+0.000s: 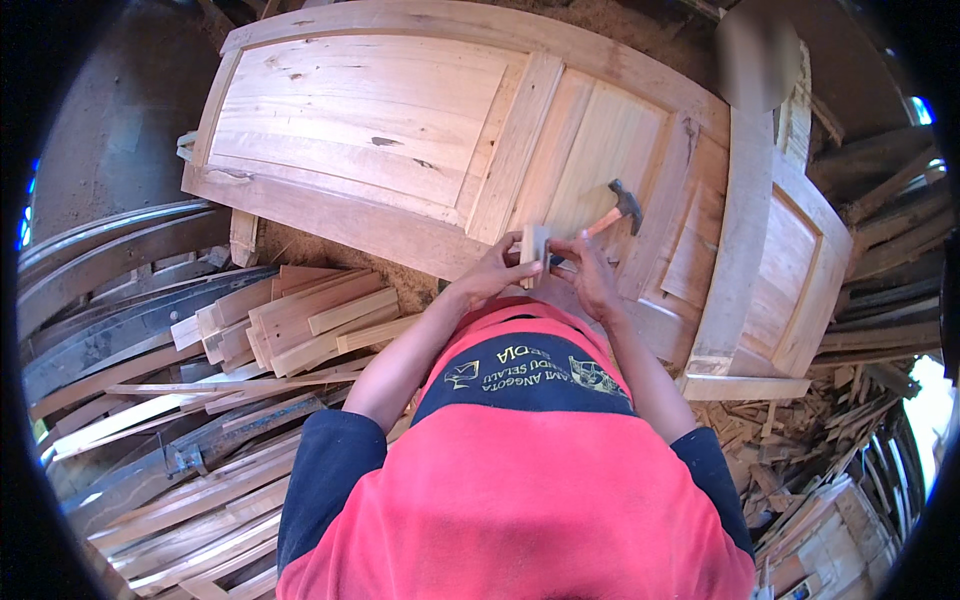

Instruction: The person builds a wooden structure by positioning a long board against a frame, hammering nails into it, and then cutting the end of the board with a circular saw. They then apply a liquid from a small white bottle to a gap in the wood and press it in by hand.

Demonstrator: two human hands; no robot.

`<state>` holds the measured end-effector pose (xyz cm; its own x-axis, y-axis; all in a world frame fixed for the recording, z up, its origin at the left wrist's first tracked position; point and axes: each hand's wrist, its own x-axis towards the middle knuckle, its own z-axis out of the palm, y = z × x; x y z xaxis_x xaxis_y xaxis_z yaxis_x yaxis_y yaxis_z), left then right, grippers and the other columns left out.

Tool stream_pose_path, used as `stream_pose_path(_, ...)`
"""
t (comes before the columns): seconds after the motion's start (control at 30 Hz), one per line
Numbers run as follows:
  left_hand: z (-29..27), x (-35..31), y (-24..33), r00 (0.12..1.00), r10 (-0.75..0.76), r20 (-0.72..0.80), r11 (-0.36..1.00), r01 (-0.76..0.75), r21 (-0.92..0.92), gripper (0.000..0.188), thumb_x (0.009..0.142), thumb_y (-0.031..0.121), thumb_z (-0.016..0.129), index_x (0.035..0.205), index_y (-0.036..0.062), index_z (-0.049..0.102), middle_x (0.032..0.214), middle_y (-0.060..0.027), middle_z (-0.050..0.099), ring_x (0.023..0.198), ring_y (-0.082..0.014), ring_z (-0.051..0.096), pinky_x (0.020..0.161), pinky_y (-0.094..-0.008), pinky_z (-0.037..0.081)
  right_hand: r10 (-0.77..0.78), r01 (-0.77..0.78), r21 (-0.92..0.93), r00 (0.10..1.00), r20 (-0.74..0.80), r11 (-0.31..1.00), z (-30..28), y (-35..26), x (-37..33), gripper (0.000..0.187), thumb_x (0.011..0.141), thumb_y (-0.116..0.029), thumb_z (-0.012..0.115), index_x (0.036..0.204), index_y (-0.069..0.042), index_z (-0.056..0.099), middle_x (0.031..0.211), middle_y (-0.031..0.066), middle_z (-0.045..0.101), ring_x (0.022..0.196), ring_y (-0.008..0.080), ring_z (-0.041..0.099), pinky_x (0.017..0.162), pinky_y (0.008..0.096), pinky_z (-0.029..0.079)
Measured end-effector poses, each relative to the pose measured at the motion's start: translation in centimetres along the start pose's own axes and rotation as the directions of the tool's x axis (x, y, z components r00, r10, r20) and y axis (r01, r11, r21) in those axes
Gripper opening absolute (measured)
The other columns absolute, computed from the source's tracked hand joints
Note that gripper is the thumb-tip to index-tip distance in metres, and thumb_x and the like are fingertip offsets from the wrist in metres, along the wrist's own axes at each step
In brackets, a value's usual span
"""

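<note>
Close in front of my body, my left hand (492, 272) grips a short, pale wooden block (535, 250), fingers behind it and thumb on its near side. My right hand (592, 280) is closed at the block's right side, fingertips bent toward it. A dark bit shows between those fingertips, too small to name. Just beyond the right hand a claw hammer (606, 218) lies on the wooden panelled door (350, 110), its handle end by my fingers. The door lies flat beneath both hands.
A long board (738, 240) crosses the door's right part. Left of me are a stack of short cut boards (310, 315) and piles of long planks (200, 520). Wood scraps (790, 440) cover the ground at right.
</note>
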<state>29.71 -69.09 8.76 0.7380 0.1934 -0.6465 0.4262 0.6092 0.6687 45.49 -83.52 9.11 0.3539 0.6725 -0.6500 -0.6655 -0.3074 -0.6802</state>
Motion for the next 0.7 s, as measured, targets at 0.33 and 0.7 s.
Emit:
stream_pose_path(0.33,-7.8,-4.7,3.3,0.801,0.553,0.23,0.233,-0.414,0.88,0.087,0.071,-0.002,0.074,0.152,0.0039,0.045,0.151,-0.0232,0.048,0.139,-0.041,0.047,0.116,-0.0471,0.041,-0.281,-0.099,-0.649,0.844,-0.456,0.754,-2.9,5.0,3.1,0.062,0.092,-0.047,0.077,0.118,0.007,0.06,0.096,0.0184,0.071,0.066,0.0225,0.073,0.049,0.0334,0.058)
stream_pose_path(0.7,-18.4,-3.7,2.7,0.721,0.65,0.24,0.223,-0.483,0.847,0.053,0.076,0.01,0.073,0.128,0.0079,0.063,0.128,-0.0154,0.065,0.122,-0.0386,0.057,0.108,-0.0474,0.044,-0.051,0.043,-0.029,0.761,-0.647,0.999,0.9,5.4,3.2,0.019,0.099,-0.023,0.062,0.11,-0.009,0.057,0.071,0.002,0.053,0.05,0.0168,0.058,0.039,0.0305,0.046)
